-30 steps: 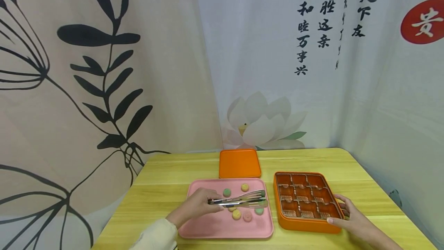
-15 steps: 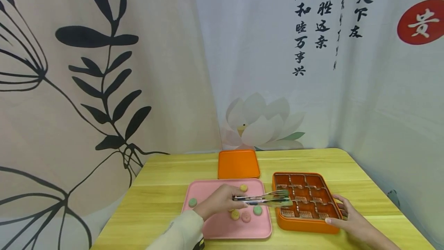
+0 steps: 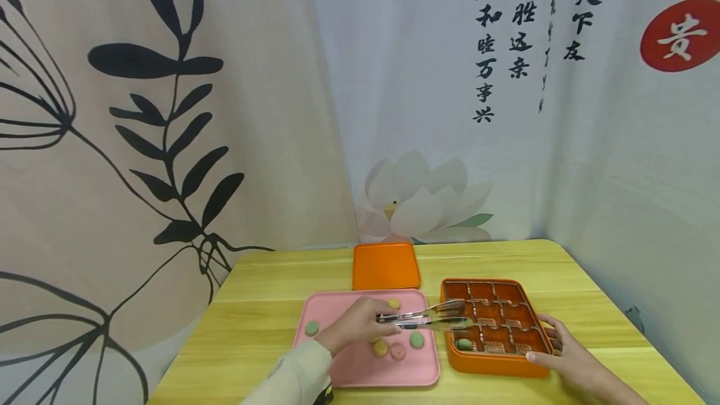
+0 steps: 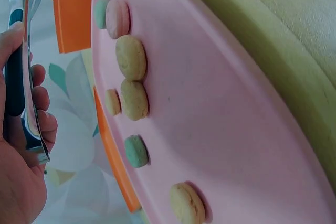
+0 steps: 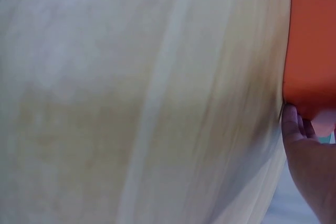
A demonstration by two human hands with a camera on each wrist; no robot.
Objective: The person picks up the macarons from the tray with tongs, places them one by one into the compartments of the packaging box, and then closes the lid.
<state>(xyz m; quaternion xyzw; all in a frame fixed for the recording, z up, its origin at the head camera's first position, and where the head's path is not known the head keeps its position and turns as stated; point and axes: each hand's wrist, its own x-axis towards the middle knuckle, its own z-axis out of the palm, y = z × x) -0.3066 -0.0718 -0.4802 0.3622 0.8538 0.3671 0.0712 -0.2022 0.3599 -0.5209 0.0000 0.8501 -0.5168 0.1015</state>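
Observation:
My left hand [image 3: 360, 322] grips metal tongs [image 3: 450, 308] over the pink tray's right side, their two arms spread apart. Their tips reach above the left column of an orange box [image 3: 495, 366] with a clear divided insert. A green macaron [image 3: 464, 344] sits in the front left compartment, just below the tips. In the left wrist view the tongs' dark grip [image 4: 16, 82] lies between thumb and fingers. My right hand [image 3: 565, 355] holds the box at its near right corner, thumb at the front rim and fingers along the side wall.
The pink tray [image 3: 360, 375] bears several macarons: a pink one [image 3: 397, 351], a green one [image 3: 417, 339], another green one [image 3: 312, 328] at the left, and yellow ones [image 3: 380, 347]. A flat orange lid [image 3: 385, 266] lies behind it. A printed curtain [image 3: 281, 111] hangs behind the table.
My left hand has moved right with the tongs, from over the tray to the box. The tongs have spread, and a green macaron now shows in the front left compartment. The right hand stays put.

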